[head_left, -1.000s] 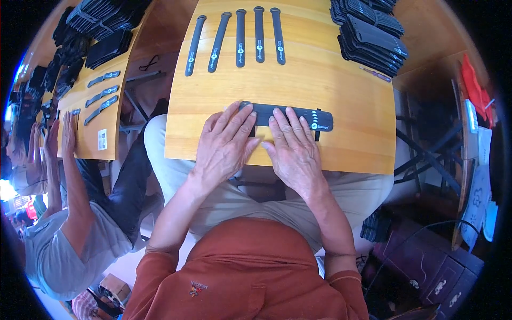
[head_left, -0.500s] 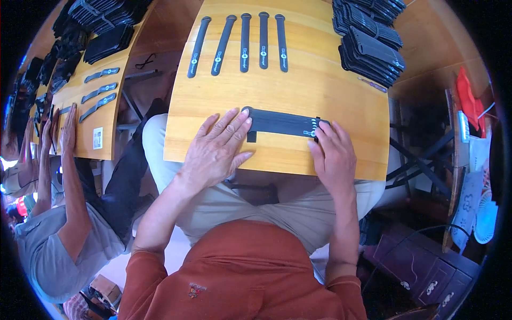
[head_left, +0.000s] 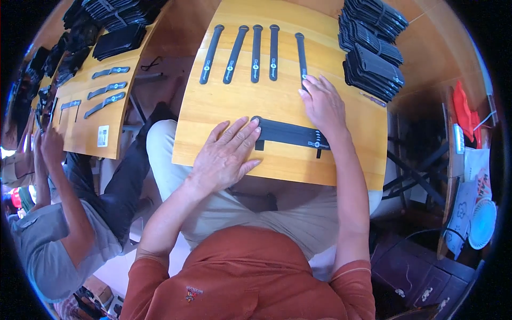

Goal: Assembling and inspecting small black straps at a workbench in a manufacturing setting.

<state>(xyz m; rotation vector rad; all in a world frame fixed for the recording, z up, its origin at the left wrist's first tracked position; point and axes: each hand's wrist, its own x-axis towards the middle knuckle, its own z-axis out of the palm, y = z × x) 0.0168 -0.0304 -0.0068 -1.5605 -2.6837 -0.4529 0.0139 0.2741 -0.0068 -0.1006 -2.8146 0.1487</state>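
Observation:
My left hand (head_left: 226,154) lies flat, fingers stretched, with its fingertips on the left end of a stack of black straps (head_left: 288,132) near the table's front edge. Two short dark strips stick out from under that stack. Farther up, my right hand (head_left: 324,104) grips the near end of a single dark strap (head_left: 302,53) with a rounded head; the fingertips partly cover its light round mark. To the left of it, several matching straps (head_left: 256,53) lie in a row, heads pointing away from me.
Piles of folded black straps (head_left: 373,66) stand at the table's far right, with a thin pen-like tool (head_left: 373,100) beside them. On the left, a co-worker's hand (head_left: 52,146) works at another table (head_left: 80,136) with more straps. A red cloth (head_left: 465,111) hangs at the right.
My right hand has left the stack's right end and moved up to the rightmost strap, which has shifted slightly right and toward me. My left hand stays on the stack. The view has shifted a little.

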